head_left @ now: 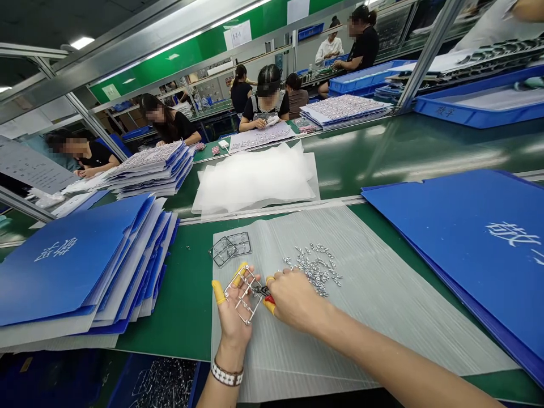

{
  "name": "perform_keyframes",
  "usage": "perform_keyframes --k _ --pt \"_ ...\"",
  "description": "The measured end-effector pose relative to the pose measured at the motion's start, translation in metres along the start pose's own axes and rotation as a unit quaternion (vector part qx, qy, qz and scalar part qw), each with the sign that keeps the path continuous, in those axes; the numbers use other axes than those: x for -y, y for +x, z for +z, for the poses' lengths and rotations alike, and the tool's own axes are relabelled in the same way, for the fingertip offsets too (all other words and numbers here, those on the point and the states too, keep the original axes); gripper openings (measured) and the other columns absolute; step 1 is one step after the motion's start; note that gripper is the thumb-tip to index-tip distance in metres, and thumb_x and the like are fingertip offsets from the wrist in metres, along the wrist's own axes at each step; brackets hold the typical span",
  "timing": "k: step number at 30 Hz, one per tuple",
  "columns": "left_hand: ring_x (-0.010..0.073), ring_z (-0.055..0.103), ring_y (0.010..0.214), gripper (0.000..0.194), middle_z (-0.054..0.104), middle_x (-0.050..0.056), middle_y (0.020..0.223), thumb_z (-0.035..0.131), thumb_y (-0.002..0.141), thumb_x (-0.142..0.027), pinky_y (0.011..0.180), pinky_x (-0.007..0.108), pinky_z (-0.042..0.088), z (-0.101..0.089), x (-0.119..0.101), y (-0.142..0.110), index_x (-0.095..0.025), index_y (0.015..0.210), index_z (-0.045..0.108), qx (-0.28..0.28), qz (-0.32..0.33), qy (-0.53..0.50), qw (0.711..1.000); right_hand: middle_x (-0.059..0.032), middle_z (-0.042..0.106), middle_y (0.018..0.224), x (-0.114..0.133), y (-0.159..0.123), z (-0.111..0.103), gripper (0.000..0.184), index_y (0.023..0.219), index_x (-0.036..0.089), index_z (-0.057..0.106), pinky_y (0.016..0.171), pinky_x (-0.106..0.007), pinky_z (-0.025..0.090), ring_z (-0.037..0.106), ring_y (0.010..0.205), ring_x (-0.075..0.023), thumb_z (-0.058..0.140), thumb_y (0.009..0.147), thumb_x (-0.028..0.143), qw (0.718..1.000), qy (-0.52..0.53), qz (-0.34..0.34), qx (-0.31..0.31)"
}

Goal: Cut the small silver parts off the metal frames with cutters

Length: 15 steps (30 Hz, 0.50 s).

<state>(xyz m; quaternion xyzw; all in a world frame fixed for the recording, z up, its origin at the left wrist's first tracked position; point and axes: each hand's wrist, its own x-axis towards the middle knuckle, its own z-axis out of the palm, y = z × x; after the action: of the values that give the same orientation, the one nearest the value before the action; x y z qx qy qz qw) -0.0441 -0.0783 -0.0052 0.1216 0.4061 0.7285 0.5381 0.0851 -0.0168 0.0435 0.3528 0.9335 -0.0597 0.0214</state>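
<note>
My left hand (235, 326) is palm up and holds a silvery plastic sprue frame (243, 293) with small parts on its runners. Yellow finger cots cover some of my fingertips. In my right hand (295, 297) is a pair of red-handled nippers (268, 297), their dark jaws at the right side of the frame. A scattered pile of small shiny parts (317, 272) lies beyond my right hand on a sheet of white foam (361, 317). Two dark sprue frames (230, 249) overlap just past my left fingertips.
Stacked blue boards (85, 260) with white sheets between them stand at the left. More blue boards (471, 226) lie at the right. Thin white sheets (255, 175) rest across the bench. Below the edge, a blue bin (123, 385) holds sprue scraps. Several people sit opposite.
</note>
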Motion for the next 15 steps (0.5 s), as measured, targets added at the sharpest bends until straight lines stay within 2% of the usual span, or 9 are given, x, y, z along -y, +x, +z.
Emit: perform_keyframes --k 3,8,15 --pt "0.0279 0.063 0.096 0.075 0.065 0.017 0.113 0.032 0.078 -0.073 0.095 0.040 0.040 0.0009 0.0016 -0.0015 -0.012 0.106 0.068 0.000 0.009 0.024 1.000 -0.0132 0.067 0.080 -0.0002 -0.0002 -0.0014 0.027 0.088 0.013 0.065 0.067 -0.037 0.046 0.064 0.075 -0.0282 0.052 0.082 0.036 1.000 0.001 -0.004 0.002" --pt "0.0285 0.061 0.102 0.073 0.065 0.016 0.114 0.035 0.076 -0.074 0.096 0.040 0.040 0.0012 0.0044 -0.0022 -0.014 0.095 0.071 -0.008 0.022 0.063 0.998 -0.0121 0.068 0.079 -0.0002 0.0012 -0.0041 0.022 0.086 0.013 0.066 0.063 -0.034 0.047 0.066 0.071 -0.0265 0.055 0.081 0.031 1.000 0.003 -0.013 0.020" --pt "0.0276 0.060 0.101 0.074 0.064 0.015 0.115 0.030 0.078 -0.073 0.095 0.039 0.040 0.0003 0.0041 -0.0030 -0.015 0.097 0.071 -0.005 0.034 0.077 0.996 -0.0122 0.069 0.080 -0.0005 0.0027 -0.0074 0.016 0.083 0.015 0.067 0.059 -0.031 0.046 0.066 0.071 -0.0252 0.054 0.082 0.023 0.998 0.006 -0.036 0.045"
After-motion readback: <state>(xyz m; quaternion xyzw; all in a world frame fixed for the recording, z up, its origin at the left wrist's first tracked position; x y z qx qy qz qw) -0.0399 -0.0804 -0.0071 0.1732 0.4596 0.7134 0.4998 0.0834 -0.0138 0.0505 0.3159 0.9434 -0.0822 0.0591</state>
